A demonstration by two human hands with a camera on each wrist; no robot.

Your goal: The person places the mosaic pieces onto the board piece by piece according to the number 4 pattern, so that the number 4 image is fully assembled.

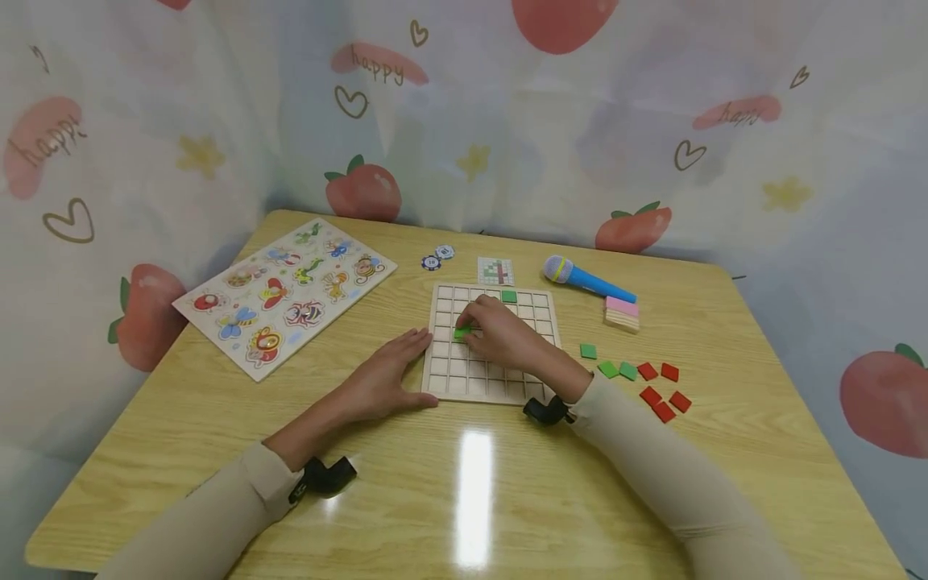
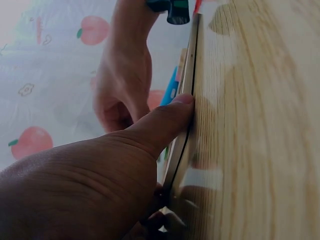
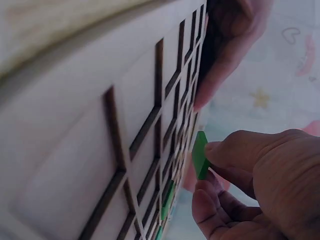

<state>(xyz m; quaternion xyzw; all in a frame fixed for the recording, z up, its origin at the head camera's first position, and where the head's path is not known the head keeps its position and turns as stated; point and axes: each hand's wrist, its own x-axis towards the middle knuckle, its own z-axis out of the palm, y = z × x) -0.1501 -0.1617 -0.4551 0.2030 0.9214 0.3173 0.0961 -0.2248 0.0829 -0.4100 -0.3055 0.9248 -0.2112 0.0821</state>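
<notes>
Above the board [image 1: 439,366], the right hand [image 1: 505,331] pinches a green tile [image 3: 200,157], best kept square, the left hand [image 1: 387,377] spread against the board's left.

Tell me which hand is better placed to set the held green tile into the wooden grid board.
The right hand, I'd judge: it pinches the green tile above the wooden grid board. The left hand holds no tile and rests against the board's left edge, better placed to steady it.

A wood-grain table [image 1: 395,491] bears a grid board [image 1: 439,365], insect puzzle [image 1: 287,295], microphone [image 1: 589,281], chips [image 1: 432,263], card [image 1: 495,271] and loose tiles [image 1: 650,396].
</notes>
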